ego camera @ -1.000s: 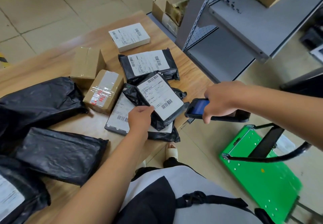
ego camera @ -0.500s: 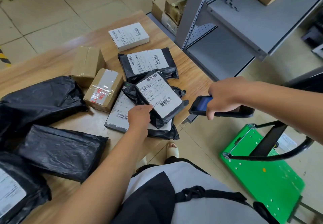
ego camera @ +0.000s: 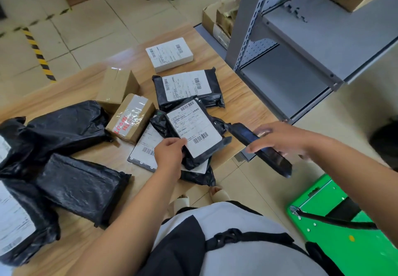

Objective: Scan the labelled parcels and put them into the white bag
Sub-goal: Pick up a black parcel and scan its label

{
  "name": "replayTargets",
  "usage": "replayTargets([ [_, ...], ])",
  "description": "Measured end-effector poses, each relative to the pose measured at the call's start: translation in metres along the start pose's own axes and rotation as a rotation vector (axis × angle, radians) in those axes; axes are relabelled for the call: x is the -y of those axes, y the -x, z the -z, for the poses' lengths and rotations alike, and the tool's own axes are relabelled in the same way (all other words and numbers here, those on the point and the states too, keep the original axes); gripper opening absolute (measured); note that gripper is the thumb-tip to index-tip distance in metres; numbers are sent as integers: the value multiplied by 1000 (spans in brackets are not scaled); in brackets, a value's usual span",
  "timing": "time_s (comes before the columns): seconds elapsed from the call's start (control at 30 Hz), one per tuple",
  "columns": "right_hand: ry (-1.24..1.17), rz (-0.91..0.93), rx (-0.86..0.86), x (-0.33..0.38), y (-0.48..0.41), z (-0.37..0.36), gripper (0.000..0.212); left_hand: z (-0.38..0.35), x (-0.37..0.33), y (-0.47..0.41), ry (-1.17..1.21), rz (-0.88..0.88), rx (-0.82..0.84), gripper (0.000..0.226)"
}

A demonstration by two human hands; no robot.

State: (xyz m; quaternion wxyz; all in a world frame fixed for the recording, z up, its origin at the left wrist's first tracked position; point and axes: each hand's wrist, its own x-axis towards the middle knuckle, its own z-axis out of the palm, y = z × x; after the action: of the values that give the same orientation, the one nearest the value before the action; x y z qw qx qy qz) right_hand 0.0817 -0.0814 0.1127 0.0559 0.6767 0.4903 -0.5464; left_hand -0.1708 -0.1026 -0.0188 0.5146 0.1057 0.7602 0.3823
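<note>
A wooden table [ego camera: 237, 95] beside a grey shelf [ego camera: 290, 82] carries black mailers [ego camera: 64, 125] and boxes [ego camera: 131, 118]. At its near edge a labelled parcel [ego camera: 193, 133] lies atop others. A scanner [ego camera: 275, 162], gripped by the right hand's [ego camera: 280, 140] curled fingers, sits just beside it. The left hand [ego camera: 170, 150] pinches the parcel's near corner.

I see the right hand [ego camera: 282, 140] and scanner [ego camera: 272, 160] smeared by blur at mid right. The left hand [ego camera: 169, 152] covers a corner of the parcel [ego camera: 193, 129]; its label print is too small to read. Bags [ego camera: 32, 200] at lower left run off the edge.
</note>
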Motion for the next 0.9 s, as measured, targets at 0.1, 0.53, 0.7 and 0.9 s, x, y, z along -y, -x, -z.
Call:
replayTargets([
  [0.1, -229, 42, 110, -19, -16, 3, 46, -4, -3, 11, 61, 13, -34, 10],
  [0.53, -465, 248, 354, -14, -79, -16, 39, 20, 10, 72, 203, -35, -141, 6],
  [0.7, -464, 346, 469, 11, -79, -34, 19, 42, 23, 105, 246, -66, -119, 8],
  [0.9, -352, 412, 595, 37, -47, -88, 47, 100, 44, 138, 317, -145, -174, 6],
])
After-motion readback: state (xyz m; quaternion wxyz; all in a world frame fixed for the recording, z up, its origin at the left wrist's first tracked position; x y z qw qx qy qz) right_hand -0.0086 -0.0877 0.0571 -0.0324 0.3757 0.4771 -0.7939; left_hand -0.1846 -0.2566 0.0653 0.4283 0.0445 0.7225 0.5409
